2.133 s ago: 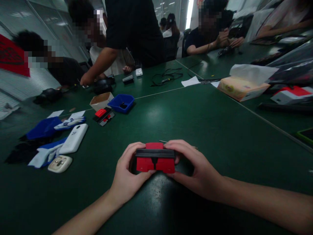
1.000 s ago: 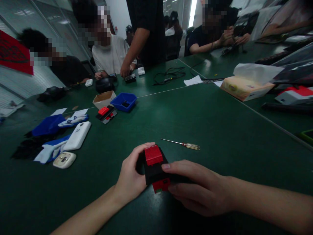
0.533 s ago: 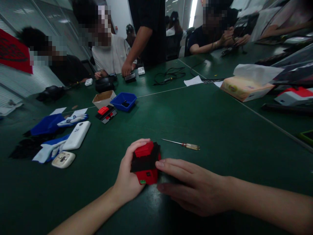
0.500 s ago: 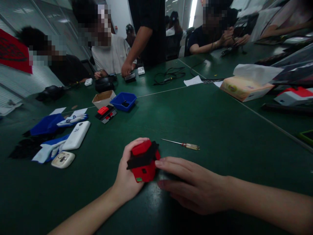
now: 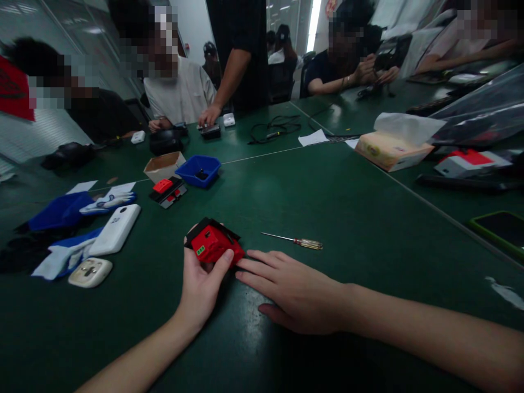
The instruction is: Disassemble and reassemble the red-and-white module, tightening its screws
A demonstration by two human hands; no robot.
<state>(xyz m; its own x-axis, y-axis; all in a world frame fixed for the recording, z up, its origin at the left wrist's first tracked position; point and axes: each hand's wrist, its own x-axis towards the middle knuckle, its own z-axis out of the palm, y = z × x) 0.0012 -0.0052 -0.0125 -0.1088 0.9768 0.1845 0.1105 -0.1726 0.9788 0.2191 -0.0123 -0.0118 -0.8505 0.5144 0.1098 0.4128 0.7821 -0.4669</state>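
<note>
A small red and black house-shaped plastic model [image 5: 215,243] with a green patch on its wall is held in my left hand [image 5: 200,292], the thumb on its lower side. It is tilted, the black roof-like part facing away from me. My right hand [image 5: 292,289] has its fingers stretched out and the fingertips at the model's right edge; whether they touch it I cannot tell. Beyond my right hand lies a screwdriver [image 5: 301,241] with a clear amber handle, flat on the green table [image 5: 262,202].
To the left lie a white phone-like case [image 5: 117,232], a cream round-cornered box [image 5: 90,272], gloves [image 5: 76,254] and a blue bin [image 5: 61,212]. Further off are a blue tray [image 5: 198,172], a cardboard box [image 5: 164,166] and another red-black model [image 5: 167,192]. A tissue pack [image 5: 393,150] stands right. Several people sit opposite.
My left hand has turned the model over, so its green-marked wall now faces up and the roof points away. My right hand has shifted left and its fingers lie flatter.
</note>
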